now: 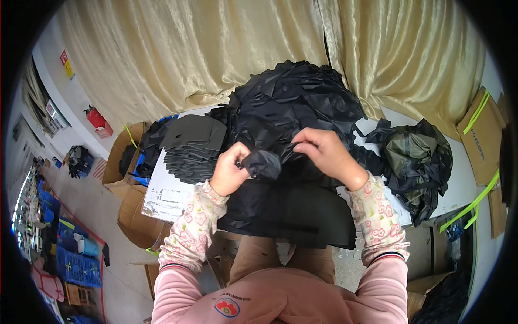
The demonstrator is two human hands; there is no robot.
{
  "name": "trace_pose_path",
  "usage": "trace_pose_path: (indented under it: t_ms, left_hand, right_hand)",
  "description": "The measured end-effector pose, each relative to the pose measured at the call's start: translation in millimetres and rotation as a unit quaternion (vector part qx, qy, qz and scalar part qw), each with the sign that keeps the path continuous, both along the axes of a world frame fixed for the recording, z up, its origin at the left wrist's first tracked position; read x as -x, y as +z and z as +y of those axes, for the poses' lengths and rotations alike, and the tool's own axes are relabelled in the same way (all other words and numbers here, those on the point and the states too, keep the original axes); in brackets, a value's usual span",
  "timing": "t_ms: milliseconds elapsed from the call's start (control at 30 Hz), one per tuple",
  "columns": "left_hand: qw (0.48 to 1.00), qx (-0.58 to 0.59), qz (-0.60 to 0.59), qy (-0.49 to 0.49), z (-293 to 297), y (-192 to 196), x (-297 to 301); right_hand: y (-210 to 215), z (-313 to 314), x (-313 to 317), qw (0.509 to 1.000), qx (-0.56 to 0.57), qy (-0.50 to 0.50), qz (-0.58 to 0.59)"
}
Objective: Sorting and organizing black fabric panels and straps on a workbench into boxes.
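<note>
My left hand (229, 171) is closed on a small thin black fabric piece (263, 163), which is bunched into a rounded shape beside the fingers. My right hand (328, 155) pinches a strip of thin black fabric between thumb and fingertips; it appears to be part of the same piece, though the dark folds blur together. Behind both hands rises a large heap of black fabric pieces (297, 94). Left of it lies a stack of flat dark panels (195, 135). Below my hands, a wide dark panel (291, 213) hangs over the table's front edge.
A bundle of black and olive fabric (418, 154) sits on the right of the white table (164, 186). Cardboard boxes (135, 218) stand at the left, with a blue crate (141, 171). A gold curtain (216, 48) hangs behind. A fire extinguisher (96, 116) stands by the wall.
</note>
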State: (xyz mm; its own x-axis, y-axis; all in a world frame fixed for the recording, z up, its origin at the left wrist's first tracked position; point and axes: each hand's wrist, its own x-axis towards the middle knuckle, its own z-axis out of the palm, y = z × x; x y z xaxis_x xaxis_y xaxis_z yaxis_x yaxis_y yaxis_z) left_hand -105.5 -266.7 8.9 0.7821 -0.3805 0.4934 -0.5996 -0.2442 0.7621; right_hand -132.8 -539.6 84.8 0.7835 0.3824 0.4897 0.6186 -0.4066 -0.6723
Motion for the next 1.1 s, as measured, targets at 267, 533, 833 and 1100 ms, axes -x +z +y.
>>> trace_pose_path:
  t_ms: [267,533,833,1100]
  left_hand:
    - [0.937,0.162,0.223,-0.215,4.2,17.0,13.6]
    - [0.948,0.248,0.16,-0.12,-0.1,23.8,16.7]
    - [0.974,0.202,-0.016,-0.098,-19.9,39.8,29.0]
    - [0.98,0.154,0.032,-0.122,-13.0,34.8,30.3]
  right_hand:
    - [16.6,-0.2,2.6,0.999,-0.035,-0.003,0.022]
    - [35.5,-14.2,17.7,0.946,0.084,0.22,0.221]
    - [33.2,31.8,12.7,0.989,0.062,0.093,-0.101]
    - [61.2,32.4,11.6,0.968,0.17,0.056,-0.178]
